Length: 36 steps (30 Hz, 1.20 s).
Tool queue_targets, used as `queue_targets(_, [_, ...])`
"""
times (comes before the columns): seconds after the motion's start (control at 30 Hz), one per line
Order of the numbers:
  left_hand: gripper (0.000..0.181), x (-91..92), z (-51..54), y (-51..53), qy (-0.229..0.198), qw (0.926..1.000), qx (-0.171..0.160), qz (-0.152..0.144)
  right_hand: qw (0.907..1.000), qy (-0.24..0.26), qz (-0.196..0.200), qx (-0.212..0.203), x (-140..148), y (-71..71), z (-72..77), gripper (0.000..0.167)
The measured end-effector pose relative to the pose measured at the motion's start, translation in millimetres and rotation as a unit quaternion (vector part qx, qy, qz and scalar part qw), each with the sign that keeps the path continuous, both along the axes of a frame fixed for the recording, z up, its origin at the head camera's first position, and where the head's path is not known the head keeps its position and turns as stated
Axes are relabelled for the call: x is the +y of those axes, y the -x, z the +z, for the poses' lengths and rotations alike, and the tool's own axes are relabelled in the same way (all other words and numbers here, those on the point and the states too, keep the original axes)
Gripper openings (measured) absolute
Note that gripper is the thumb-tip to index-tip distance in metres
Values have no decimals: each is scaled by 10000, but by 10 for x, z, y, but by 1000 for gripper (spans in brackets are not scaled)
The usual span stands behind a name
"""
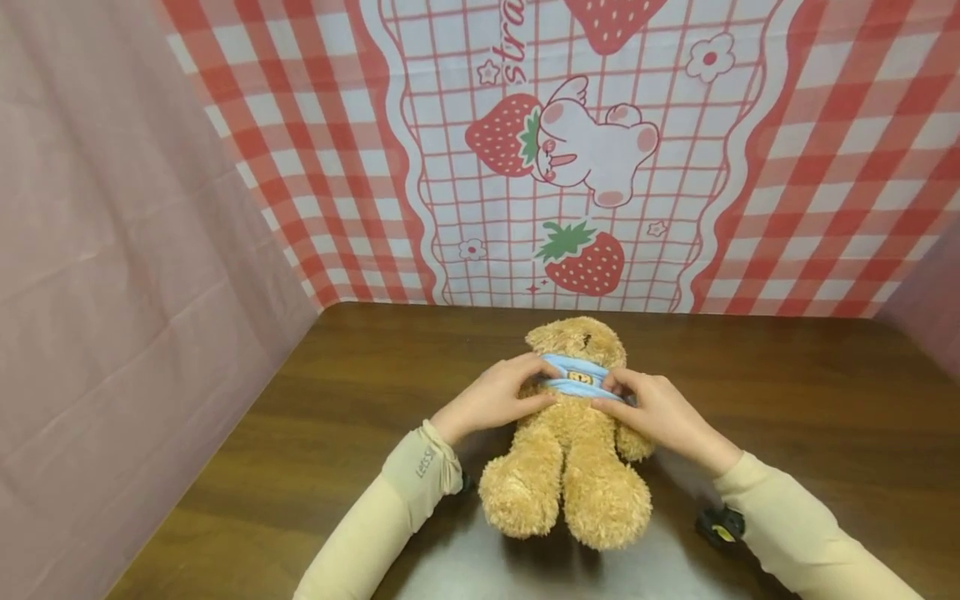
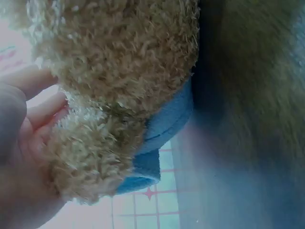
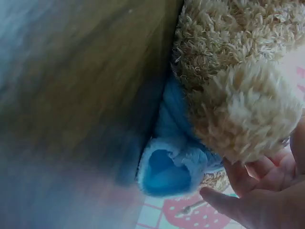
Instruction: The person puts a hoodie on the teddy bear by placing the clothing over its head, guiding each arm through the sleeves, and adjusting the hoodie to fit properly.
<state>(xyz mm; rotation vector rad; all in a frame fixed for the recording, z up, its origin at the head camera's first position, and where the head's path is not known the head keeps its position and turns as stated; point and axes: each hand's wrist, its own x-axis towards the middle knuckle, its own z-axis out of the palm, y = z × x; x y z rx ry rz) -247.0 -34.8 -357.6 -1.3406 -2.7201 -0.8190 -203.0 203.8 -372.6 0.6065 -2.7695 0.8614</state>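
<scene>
A tan plush teddy bear point(image 1: 592, 471) lies on the table, legs toward me and head point(image 1: 573, 335) at the far end. A light blue doll shirt point(image 1: 588, 389) with a small yellow patch is bunched across its upper chest. My left hand point(image 1: 498, 396) pinches the shirt's lower edge on the left side. On the other side, my right hand point(image 1: 663, 412) grips the same edge between thumb and fingers. The left wrist view shows a furry arm point(image 2: 93, 152) outside the shirt. In the right wrist view, a blue sleeve point(image 3: 164, 174) hangs with its opening showing.
The bear rests on a brown wooden table point(image 1: 360, 408). Behind it hangs a red-and-white checked cloth point(image 1: 480, 200) with strawberry prints, and a pink curtain point(image 1: 142, 275) borders the left.
</scene>
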Motion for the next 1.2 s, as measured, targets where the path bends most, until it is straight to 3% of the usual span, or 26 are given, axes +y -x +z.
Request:
queue_targets(0.17, [38, -47, -31, 14, 475, 9973, 456, 326, 9991, -52, 141, -400, 16, 8, -17, 32])
queue_targets(0.23, [41, -59, -63, 31, 521, 9972, 386, 380, 9985, -58, 169, -524, 22, 17, -24, 36])
queue_targets(0.33, [45, -73, -114, 57, 289, 9991, -193, 232, 9982, -34, 240, -549, 56, 26, -34, 32])
queue_targets(0.47, [50, -85, -176, 70, -66, 9955, -946, 76, 9950, 143, 548, -829, 169, -2, -41, 22])
queue_targets(0.57, [54, -102, -184, 59, -195, 9915, -1282, -95, 9881, 277, 893, -1219, 279, -45, -35, 34])
queue_targets(0.63, [53, -143, -175, 48, -381, 9815, -1835, -383, 9772, 528, 1244, -1639, 354, -82, -40, 47])
queue_targets(0.67, [51, -173, -171, 47, -510, 9719, -2237, -522, 9705, 664, 1408, -1839, 393, -102, -46, 52])
queue_targets(0.7, [48, -204, -166, 47, -705, 9568, -2734, -693, 9626, 844, 1556, -2050, 432, -124, -55, 57])
queue_targets(0.8, [43, -316, -147, 65, -1143, 9021, -4042, -987, 9415, 1351, 1898, -2435, 528, -171, -99, 64])
queue_targets(0.83, [42, -346, -141, 73, -1188, 8930, -4230, -979, 9400, 1431, 1952, -2405, 550, -180, -114, 64])
queue_targets(0.87, [42, -368, -137, 83, -1180, 8900, -4300, -955, 9435, 1430, 1942, -2271, 567, -186, -127, 63])
queue_targets(0.9, [43, -382, -132, 90, -1152, 8920, -4268, -941, 9453, 1457, 1936, -2184, 578, -187, -138, 61])
queue_targets(1.0, [49, -393, -130, 108, -945, 9138, -3875, -763, 9516, 1385, 1874, -2002, 594, -169, -154, 58])
queue_targets(1.07, [54, -386, -137, 112, -958, 9193, -3752, -703, 9516, 1366, 1863, -2028, 594, -146, -157, 58])
queue_targets(1.1, [57, -383, -142, 117, -984, 9182, -3771, -708, 9503, 1366, 1861, -2088, 597, -132, -158, 58])
queue_targets(1.2, [63, -393, -156, 141, -1229, 8910, -4270, -934, 9433, 1438, 1875, -2331, 616, -85, -160, 58])
